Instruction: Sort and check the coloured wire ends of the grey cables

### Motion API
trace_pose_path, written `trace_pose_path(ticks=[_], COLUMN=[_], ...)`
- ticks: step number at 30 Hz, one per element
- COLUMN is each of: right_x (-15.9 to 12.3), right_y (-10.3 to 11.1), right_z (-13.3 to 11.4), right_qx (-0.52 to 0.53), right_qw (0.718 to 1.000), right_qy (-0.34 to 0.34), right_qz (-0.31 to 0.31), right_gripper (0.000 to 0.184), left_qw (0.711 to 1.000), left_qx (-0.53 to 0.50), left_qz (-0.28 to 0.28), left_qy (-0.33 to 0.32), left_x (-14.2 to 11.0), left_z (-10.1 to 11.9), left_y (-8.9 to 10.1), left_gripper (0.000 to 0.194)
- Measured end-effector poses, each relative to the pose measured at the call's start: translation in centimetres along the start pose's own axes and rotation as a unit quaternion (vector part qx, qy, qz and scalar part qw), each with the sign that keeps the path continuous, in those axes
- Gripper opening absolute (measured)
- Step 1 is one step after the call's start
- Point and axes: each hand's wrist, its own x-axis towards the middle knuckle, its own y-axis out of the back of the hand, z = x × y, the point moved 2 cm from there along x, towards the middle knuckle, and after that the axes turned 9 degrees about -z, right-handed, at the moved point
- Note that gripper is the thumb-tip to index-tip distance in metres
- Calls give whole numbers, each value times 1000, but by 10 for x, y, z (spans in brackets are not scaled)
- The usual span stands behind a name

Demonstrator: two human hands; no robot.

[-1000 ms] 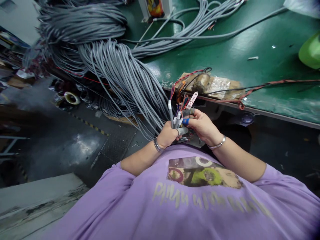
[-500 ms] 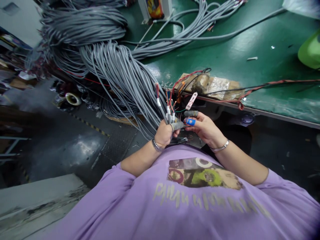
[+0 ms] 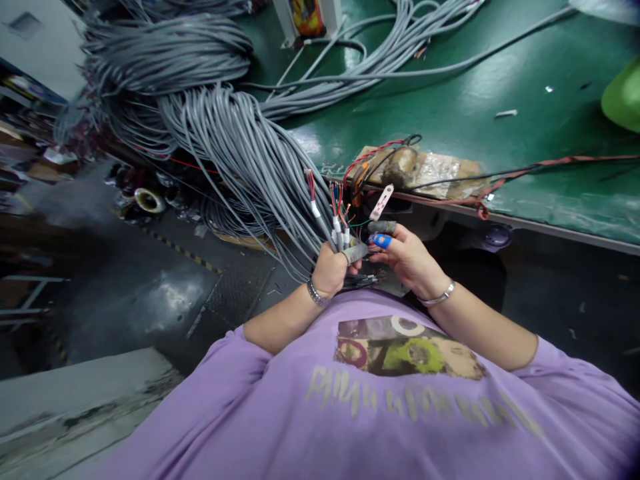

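A thick bundle of grey cables (image 3: 255, 153) runs from the bench down to my hands. My left hand (image 3: 333, 268) is closed around several cable ends, its thumb in a grey finger cot. Above that fist stand stripped ends with white wraps and fanned red, blue and orange wires (image 3: 337, 196). My right hand (image 3: 413, 260) pinches the fine wires of one cable end between a blue-covered thumb and a grey-covered finger. The exact wires in the pinch are too small to make out. Just above it a pale pink tag (image 3: 382, 203) sticks up at the bench edge.
A green bench (image 3: 540, 133) spans the far side. At its edge lies a taped cardboard piece (image 3: 445, 175) with red and black leads. More coiled grey cable (image 3: 170, 53) is piled at the left. A green container (image 3: 623, 100) stands at the right.
Both hands stay almost in place on the cables, with only slight finger and wrist movement. The wire ends above my left hand have tilted a little to the left.
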Motion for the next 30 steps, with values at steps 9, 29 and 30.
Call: trace_pose_path(ticks=[9,29,30], right_x=[-1,0,0], right_y=[-5,-11,-8], right_z=[1,-1,-1], right_qx=[15,52,56], right_qw=[1000,998,998], right_qy=[10,-16,-20], right_qz=[16,11,12], right_gripper=[51,31,32], left_qw=[1000,998,998], left_qx=[-14,-5,-12], left_qz=[7,-55,-57], left_qy=[-3,30,29], left_x=[0,3,3], left_z=[0,7,9], left_y=[1,0,1], left_gripper=[32,30,30])
